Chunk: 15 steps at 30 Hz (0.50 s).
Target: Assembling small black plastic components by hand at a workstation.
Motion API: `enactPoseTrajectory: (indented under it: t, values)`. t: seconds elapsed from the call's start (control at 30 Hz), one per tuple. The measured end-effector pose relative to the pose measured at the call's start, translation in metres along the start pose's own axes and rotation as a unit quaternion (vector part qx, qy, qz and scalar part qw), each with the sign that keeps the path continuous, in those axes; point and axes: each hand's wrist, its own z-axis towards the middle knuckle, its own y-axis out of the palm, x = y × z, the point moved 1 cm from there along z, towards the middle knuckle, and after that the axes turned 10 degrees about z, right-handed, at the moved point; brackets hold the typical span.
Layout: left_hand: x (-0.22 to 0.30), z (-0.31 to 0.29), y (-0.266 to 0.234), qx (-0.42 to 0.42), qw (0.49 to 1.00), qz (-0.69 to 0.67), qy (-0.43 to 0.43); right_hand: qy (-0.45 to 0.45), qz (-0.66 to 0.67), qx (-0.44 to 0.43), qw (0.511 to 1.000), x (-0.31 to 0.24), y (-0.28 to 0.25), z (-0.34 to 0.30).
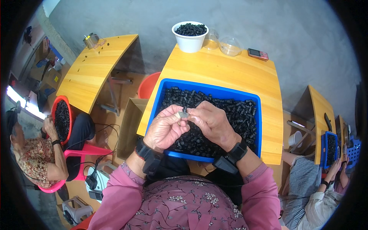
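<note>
My left hand (165,128) and my right hand (212,122) meet over a blue tray (209,84), fingertips pinched together. Between them is a small black part (185,109), mostly covered by the fingers. Something pale grey wraps or lies at my left fingertips; I cannot tell what it is. Below the hands, the tray holds a heap of small black cylindrical plastic parts (241,115). A dark band with a boxy device sits on each of my wrists.
The tray rests on a yellow wooden table (230,67). At its far edge stand a white tub (189,43) of small black pieces, clear plastic bowls (230,46) and a red phone (258,54). A cardboard box (130,126) is at left. Other people work on both sides.
</note>
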Motion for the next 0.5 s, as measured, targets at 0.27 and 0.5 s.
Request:
enactPoseTrajectory:
  t: [0.27,0.5]
  values:
    - [0.001,0.001,-0.001,-0.044,0.999,-0.027,-0.008,0.005,-0.010,0.037,0.999,0.005,-0.004,0.001]
    - [0.003,-0.001,0.009,-0.049,0.998,-0.029,-0.039,0.058,0.059,0.066,0.994,-0.002,-0.007,0.001]
